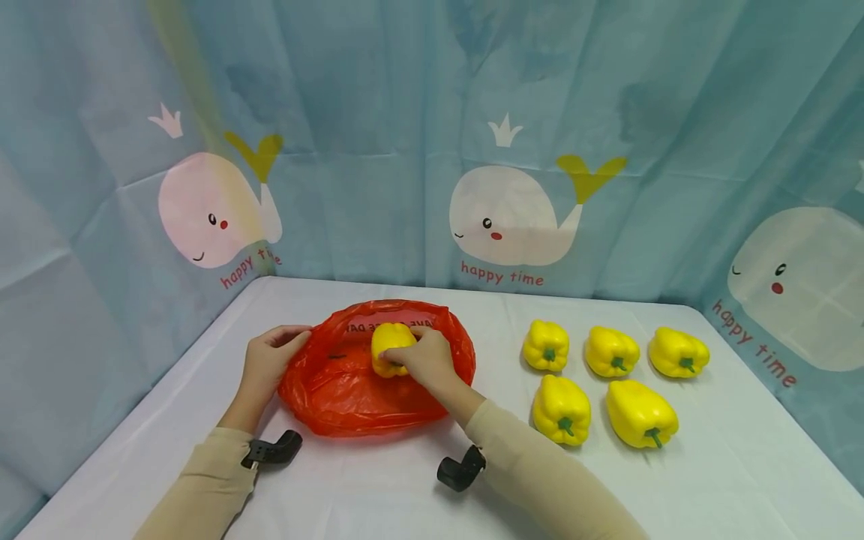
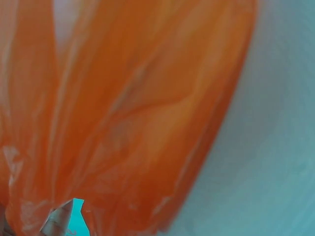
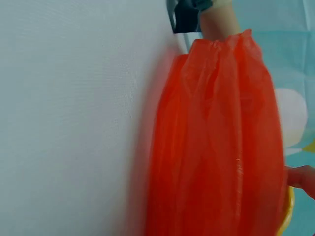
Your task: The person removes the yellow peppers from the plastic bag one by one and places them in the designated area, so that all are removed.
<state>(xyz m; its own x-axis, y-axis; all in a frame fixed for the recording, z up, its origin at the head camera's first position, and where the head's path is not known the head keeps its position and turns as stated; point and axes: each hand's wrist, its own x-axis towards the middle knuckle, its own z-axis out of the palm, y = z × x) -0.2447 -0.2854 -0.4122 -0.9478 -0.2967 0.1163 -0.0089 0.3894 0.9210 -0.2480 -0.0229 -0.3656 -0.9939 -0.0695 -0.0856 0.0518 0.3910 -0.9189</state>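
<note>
A red plastic bag sits on the table with its mouth spread wide, printed letters showing on its inner far wall. My left hand pinches the bag's left rim between thumb and fingers. Over the bag's mouth, my right hand grips a yellow bell pepper from its right side. In the left wrist view the bag fills most of the picture and hides the left hand. The right wrist view shows the bag's outer side, with a fingertip and a strip of yellow pepper behind it.
To the right of the bag, several yellow bell peppers with green stems lie in two rows on the white-covered table. A blue curtain printed with whales stands behind and along the sides.
</note>
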